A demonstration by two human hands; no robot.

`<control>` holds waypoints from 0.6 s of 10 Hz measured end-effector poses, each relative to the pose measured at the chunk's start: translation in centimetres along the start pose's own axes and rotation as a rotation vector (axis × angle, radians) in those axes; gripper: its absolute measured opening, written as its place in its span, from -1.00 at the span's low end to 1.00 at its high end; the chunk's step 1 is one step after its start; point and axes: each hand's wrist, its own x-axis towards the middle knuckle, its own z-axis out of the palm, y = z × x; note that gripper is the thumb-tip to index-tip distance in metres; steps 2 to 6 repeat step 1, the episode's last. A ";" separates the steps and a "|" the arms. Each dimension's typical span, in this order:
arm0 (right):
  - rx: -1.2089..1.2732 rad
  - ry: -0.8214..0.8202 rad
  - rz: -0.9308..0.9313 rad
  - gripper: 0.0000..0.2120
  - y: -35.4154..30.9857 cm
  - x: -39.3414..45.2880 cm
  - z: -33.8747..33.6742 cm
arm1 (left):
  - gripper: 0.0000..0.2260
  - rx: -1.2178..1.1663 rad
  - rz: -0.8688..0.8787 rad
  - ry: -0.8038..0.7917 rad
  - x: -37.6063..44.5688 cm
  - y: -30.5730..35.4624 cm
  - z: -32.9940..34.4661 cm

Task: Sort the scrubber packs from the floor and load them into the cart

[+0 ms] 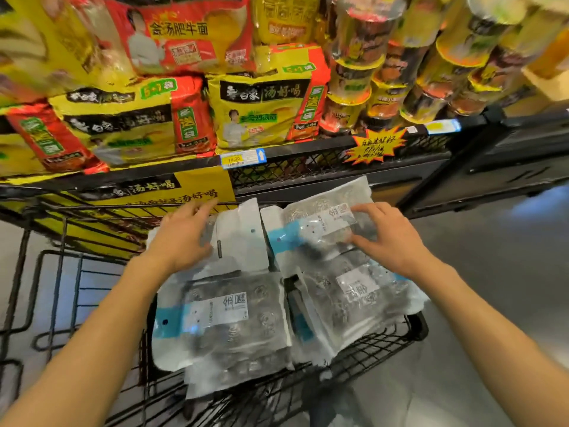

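Note:
Several clear scrubber packs with blue-and-white headers lie stacked in the black wire cart (385, 340). My left hand (181, 238) rests flat on the far left pack (243, 238), fingers extended. My right hand (385, 238) lies on the far right pack (320, 223), with its fingers spread and slightly bent over the label. Two more packs sit nearer me: one at the near left (228, 318) and one at the near right (354, 297). The steel-wool scrubbers show through the clear film.
A black store shelf (308, 161) stands just beyond the cart, stacked with yellow and red noodle packs (258, 115) and cup noodles (385, 81). Grey floor (492, 257) lies to the right. Cart wire framing (55, 272) extends on the left.

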 end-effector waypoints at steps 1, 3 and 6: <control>-0.032 0.105 0.106 -0.44 -1.0 -3.0 -0.8 | -0.22 -0.038 0.128 0.145 -2.0 0.6 -1.6; -0.032 0.105 0.106 -0.44 -1.0 -3.0 -0.8 | -0.22 -0.038 0.128 0.145 -2.0 0.6 -1.6; -0.032 0.105 0.106 -0.44 -1.0 -3.0 -0.8 | -0.22 -0.038 0.128 0.145 -2.0 0.6 -1.6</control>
